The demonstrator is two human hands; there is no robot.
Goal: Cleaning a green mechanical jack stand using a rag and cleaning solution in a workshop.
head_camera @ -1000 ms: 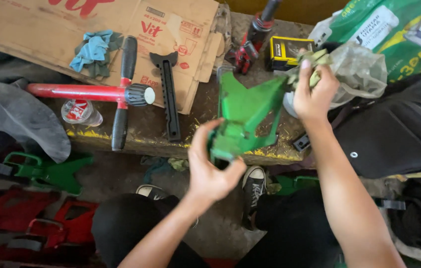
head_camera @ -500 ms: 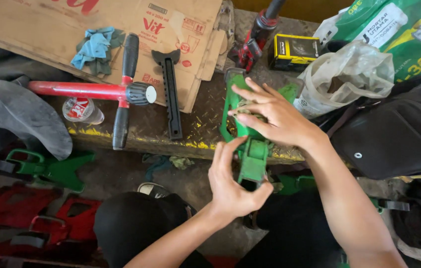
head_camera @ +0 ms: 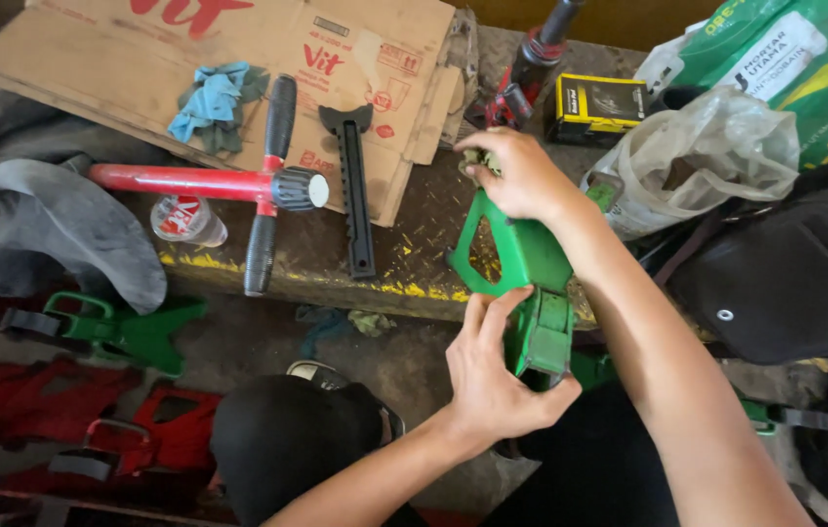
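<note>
A green metal jack stand lies tilted over the front edge of a worn metal platform. My left hand grips its narrow lower end, thumb and fingers wrapped around it. My right hand rests on the wide upper end, fingers curled over a small dark part there. What the fingers pinch is hidden.
On the platform lie flattened cardboard, a blue rag, a red cross wrench, a black toothed bar, a yellow-black box and a plastic bag. Green and red stands sit on the floor at left.
My right hand came away from the plastic bag and onto the stand's upper end. The stand swung round so its narrow end points toward me, and my left hand shifted its grip lower.
</note>
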